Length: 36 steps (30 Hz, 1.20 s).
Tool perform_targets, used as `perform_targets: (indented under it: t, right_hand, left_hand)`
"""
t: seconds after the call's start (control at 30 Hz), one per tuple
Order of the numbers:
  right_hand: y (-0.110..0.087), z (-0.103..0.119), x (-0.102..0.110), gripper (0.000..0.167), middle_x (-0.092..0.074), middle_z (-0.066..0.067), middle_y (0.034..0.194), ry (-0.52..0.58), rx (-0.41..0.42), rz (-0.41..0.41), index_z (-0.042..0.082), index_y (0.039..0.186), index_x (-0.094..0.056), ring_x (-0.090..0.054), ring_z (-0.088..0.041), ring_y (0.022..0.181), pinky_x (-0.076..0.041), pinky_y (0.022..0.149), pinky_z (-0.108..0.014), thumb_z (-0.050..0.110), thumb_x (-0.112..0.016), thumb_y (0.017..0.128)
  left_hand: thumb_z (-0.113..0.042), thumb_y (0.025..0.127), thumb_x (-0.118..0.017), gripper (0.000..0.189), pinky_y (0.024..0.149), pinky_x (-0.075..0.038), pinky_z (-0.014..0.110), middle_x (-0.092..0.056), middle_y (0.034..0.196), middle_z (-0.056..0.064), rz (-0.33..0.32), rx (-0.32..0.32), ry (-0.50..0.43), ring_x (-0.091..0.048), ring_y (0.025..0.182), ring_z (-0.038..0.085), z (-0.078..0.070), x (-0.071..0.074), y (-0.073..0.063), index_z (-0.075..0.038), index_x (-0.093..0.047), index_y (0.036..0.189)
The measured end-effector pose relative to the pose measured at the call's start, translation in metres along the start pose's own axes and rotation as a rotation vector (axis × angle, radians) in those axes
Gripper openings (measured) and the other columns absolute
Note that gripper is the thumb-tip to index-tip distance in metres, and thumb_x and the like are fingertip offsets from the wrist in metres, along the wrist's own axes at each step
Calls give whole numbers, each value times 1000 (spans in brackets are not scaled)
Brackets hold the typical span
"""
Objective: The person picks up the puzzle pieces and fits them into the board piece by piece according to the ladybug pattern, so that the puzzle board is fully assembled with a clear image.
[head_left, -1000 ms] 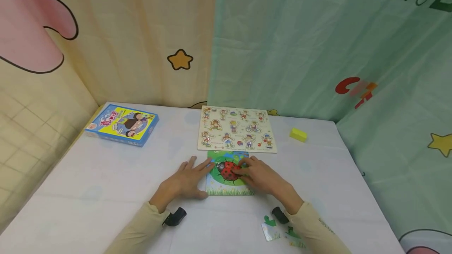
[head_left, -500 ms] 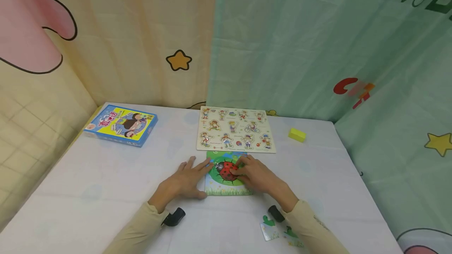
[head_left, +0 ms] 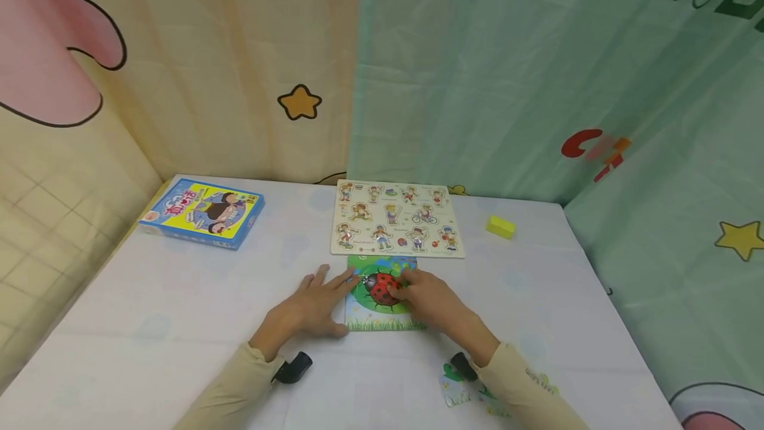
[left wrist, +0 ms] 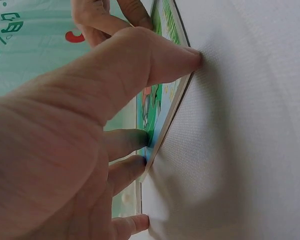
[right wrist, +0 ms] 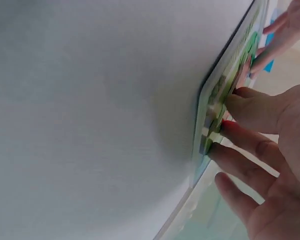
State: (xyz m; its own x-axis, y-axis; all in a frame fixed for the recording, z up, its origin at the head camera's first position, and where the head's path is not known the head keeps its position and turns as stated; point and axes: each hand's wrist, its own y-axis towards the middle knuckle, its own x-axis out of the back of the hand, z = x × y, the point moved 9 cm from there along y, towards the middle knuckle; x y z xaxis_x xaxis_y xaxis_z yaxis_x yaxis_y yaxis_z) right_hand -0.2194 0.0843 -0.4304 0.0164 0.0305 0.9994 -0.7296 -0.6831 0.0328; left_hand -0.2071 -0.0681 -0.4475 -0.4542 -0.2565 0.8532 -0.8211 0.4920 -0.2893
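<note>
A square ladybug jigsaw puzzle (head_left: 382,321) lies flat in the middle of the table, with a red ladybug on a green leaf. My left hand (head_left: 315,307) rests at its left edge, fingers spread; the left wrist view shows the thumb (left wrist: 172,62) at the puzzle's rim and two fingertips on its surface. My right hand (head_left: 438,300) is over the puzzle's right side. In the right wrist view its thumb and fingertips pinch a puzzle piece (right wrist: 216,107) close over the board. The hand hides much of that piece in the head view.
Loose puzzle pieces (head_left: 455,391) lie near the right sleeve, which partly covers them. Behind the puzzle sits a board with children figures (head_left: 396,217). A blue and yellow box (head_left: 203,212) stands at the back left, a yellow block (head_left: 500,227) at the back right. Curtains border the table.
My right hand has shifted slightly and its fingers have lowered and flattened over the puzzle's right side. The left hand has stayed at the left edge. The head view has drifted a little.
</note>
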Motion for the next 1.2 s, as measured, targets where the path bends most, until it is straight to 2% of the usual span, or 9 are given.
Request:
perform_targets:
  t: [0.1,0.17,0.3,0.43,0.6,0.7,0.83,0.97,1.2]
  right_hand:
    - [-8,5,-3,41,-62,-8,126,-24,25,35,15,134,-66,-63,-24,103,-55,90,-37,12,-70,94]
    - [-14,2,-7,46,-55,-12,141,73,29,85,13,144,-56,-60,-30,119,-52,99,-43,12,-64,98]
    - [-20,-15,-19,53,-34,-16,161,540,2,185,9,155,-38,-35,-39,146,-34,116,-56,9,-51,103]
    - [-21,-39,-32,55,-26,-9,166,981,-87,256,14,158,-30,-18,-31,154,-19,123,-56,14,-47,106]
    - [-28,-65,-31,55,-30,-6,165,1236,-205,196,14,157,-33,-24,-26,153,-31,120,-35,16,-51,105]
    - [-43,-66,-23,54,-43,-11,157,1193,-206,145,8,152,-41,-42,-31,144,-44,110,-28,16,-58,102]
    - [-77,-48,-15,48,-66,-7,130,968,-144,148,9,139,-58,-64,-23,115,-53,95,-27,27,-69,95]
    - [-114,-30,-11,49,-67,4,113,857,-114,164,16,130,-65,-60,-12,98,-52,83,-25,36,-77,87]
    - [-147,-18,-8,54,-62,10,123,789,-131,154,22,128,-65,-56,-7,103,-52,84,-21,44,-80,81]
  left_hand:
    - [-32,83,-78,89,120,-14,65,-21,168,4,0,2,-2,-8,150,53,1,2,0,-13,-32,157]
    - [-31,83,-78,89,120,-13,66,-20,168,5,-1,4,-7,-8,150,53,2,3,0,-12,-32,157]
    - [-32,84,-77,89,121,-11,64,-18,169,2,2,19,2,-5,151,51,6,4,1,-15,-31,158]
    - [-33,84,-77,90,122,-11,64,-17,169,2,1,24,4,-4,152,51,11,2,2,-15,-30,159]
    - [-33,83,-77,91,121,-11,65,-18,169,2,-8,26,-5,-4,152,51,14,2,2,-15,-30,159]
    - [-33,83,-77,91,121,-11,65,-18,169,3,-13,18,-9,-5,151,51,14,1,3,-15,-30,159]
    - [-33,82,-77,91,121,-12,65,-19,168,3,-17,8,-14,-6,151,51,12,-1,5,-16,-31,158]
    - [-34,82,-78,91,120,-13,66,-21,168,3,-21,-5,-2,-8,151,51,11,-3,7,-16,-31,158]
    - [-36,81,-78,91,120,-16,65,-24,166,4,-30,-20,16,-10,151,51,8,-3,7,-16,-32,158]
